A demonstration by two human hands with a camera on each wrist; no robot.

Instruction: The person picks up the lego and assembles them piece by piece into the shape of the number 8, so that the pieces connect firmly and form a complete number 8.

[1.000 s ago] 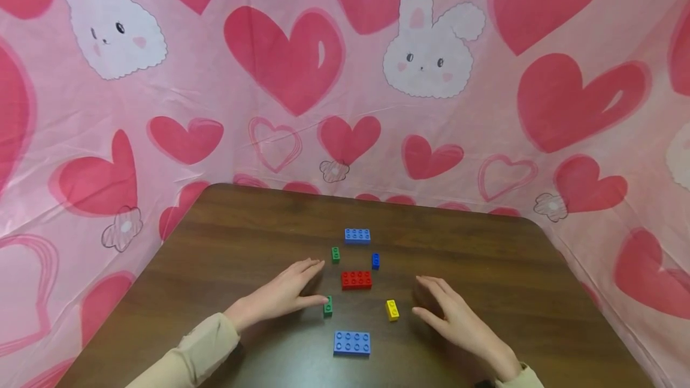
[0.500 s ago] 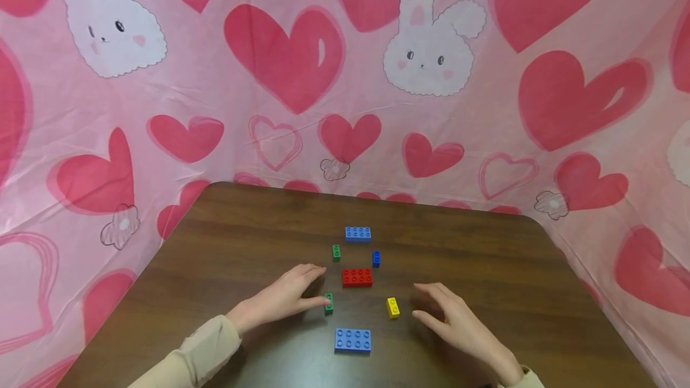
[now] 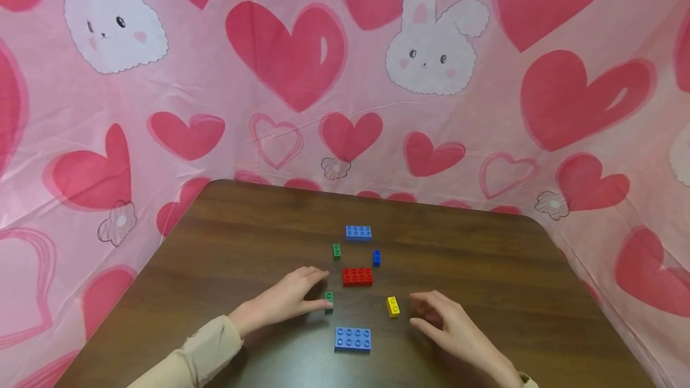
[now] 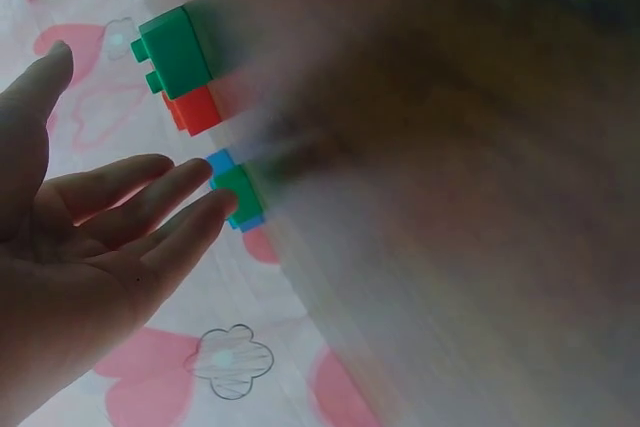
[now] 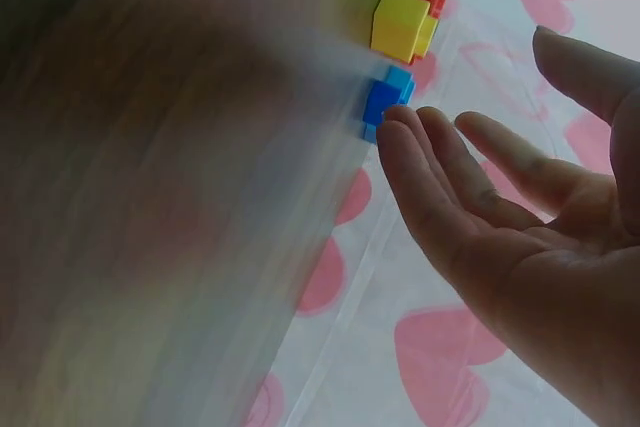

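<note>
My left hand (image 3: 288, 297) hovers left of the bricks with relaxed fingers, holding nothing. Its thumb overlaps the near small green brick (image 3: 329, 296) in the head view, but in the left wrist view a gap separates the thumb from that green brick (image 4: 178, 52). My right hand (image 3: 453, 326), loosely bent and holding nothing, is just right of the small yellow brick (image 3: 393, 308). In the right wrist view, the yellow brick (image 5: 400, 24) stands apart from its fingers. A red eight-stud brick (image 3: 357, 277) lies between the hands, and a light blue eight-stud brick (image 3: 353, 339) lies nearer.
Farther back on the brown wooden table (image 3: 259, 220) are another small green brick (image 3: 336, 251), a small dark blue brick (image 3: 377, 257) and a second light blue brick (image 3: 358, 232). A pink cloth (image 3: 366, 100) with hearts and rabbits hangs behind the table.
My right hand has drawn slightly nearer and left, its fingers bending a little more. The left hand's fingers have dropped slightly. The bricks lie as before; the head view has shifted slightly.
</note>
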